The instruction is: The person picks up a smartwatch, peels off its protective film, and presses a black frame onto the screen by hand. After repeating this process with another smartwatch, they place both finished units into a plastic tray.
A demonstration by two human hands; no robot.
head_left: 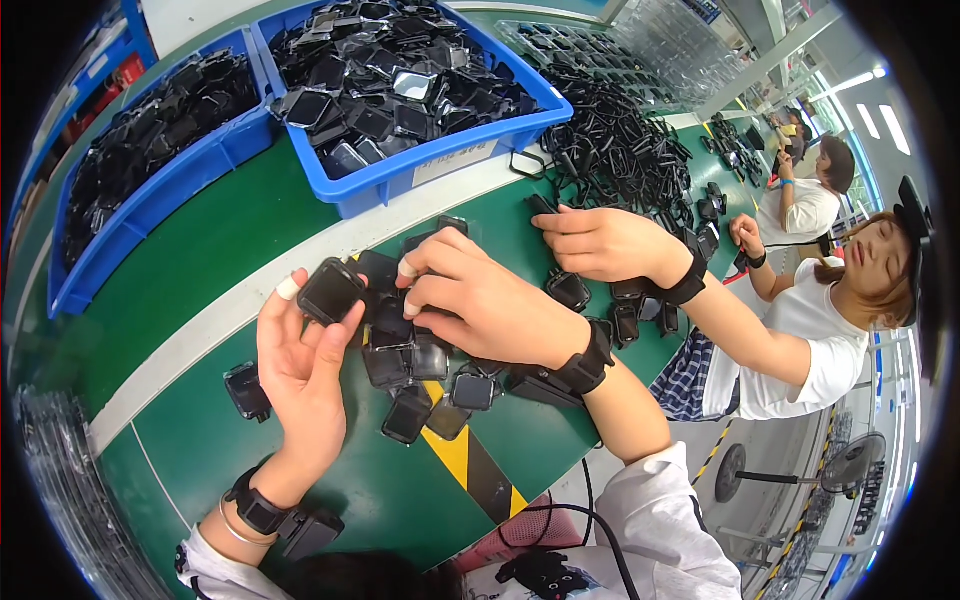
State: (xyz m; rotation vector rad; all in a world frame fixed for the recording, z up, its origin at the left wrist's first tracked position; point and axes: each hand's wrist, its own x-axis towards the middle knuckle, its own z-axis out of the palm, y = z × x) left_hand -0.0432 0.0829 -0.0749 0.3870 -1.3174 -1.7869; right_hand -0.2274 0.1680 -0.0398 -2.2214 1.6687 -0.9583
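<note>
The left hand [300, 360] is pinching one square black casing [331, 290] while the right hand [480, 300] is closing over the near pile of casings [420, 370], many remaining in the far blue bins [440, 160].

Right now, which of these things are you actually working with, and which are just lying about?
In use:
- black square part, held in the left hand
- pile of black parts, which the right hand reaches into

Lying about:
- two blue bins of black parts
- heap of black frames
- co-worker's hand on the bench
- stray part
</note>
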